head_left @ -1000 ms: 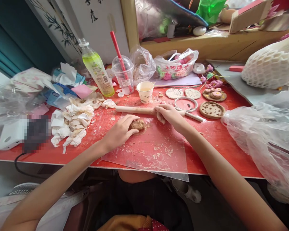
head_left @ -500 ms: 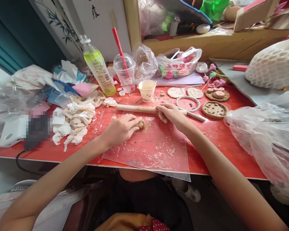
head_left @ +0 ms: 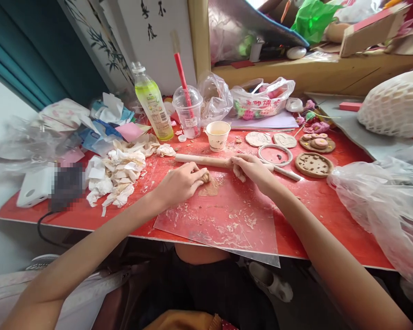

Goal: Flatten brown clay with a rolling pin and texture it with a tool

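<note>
My left hand (head_left: 182,182) pinches a small lump of brown clay (head_left: 205,176) between thumb and fingers, low over a clear plastic sheet (head_left: 223,229). A damp, clay-coloured smear (head_left: 209,189) shows on the sheet beside the lump. My right hand (head_left: 250,168) has its fingers curled over a pale wooden rolling pin (head_left: 203,160), which lies across the sheet's far edge. What its fingertips press on is partly hidden. Dried clay scraps dot the sheet. Just beyond the pin stands a paper cup (head_left: 218,136) of cloudy liquid.
Crumpled tissues (head_left: 115,174) lie to the left, near a green drink bottle (head_left: 153,107) and a plastic cup (head_left: 188,112) with a red straw. At right are a ring (head_left: 290,156), clay discs (head_left: 314,165) and a plastic bag (head_left: 375,197). The red table (head_left: 316,220) ends close to me.
The view has shifted slightly, moving everything right and down in the picture. My left fingers have closed more around the clay lump, baring the smear. My right hand stays at the rolling pin.
</note>
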Available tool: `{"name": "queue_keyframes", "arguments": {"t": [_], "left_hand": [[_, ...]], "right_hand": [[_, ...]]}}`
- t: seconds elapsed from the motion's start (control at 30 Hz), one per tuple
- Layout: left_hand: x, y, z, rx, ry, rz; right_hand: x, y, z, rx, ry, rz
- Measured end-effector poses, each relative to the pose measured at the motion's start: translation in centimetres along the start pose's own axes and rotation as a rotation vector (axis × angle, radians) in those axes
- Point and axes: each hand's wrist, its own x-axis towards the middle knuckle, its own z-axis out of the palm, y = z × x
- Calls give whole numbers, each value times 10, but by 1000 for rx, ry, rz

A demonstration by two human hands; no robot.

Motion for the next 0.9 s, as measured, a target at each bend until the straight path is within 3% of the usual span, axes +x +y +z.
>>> {"name": "queue_keyframes", "arguments": {"t": [0.2,0.4,0.63,0.9], "left_hand": [[-4,-1,-3,-4,-99,114],[-2,-8,-13,8,114,92],[23,-5,-4,440,193,87],[35,3,13,347,207,64]], "right_hand": [[1,3,0,-5,-10,-16],[0,1,0,-7,-3,-26],[-1,-1,0,-6,-10,-20],[0,2,-1,-9,-33,-36]]}}
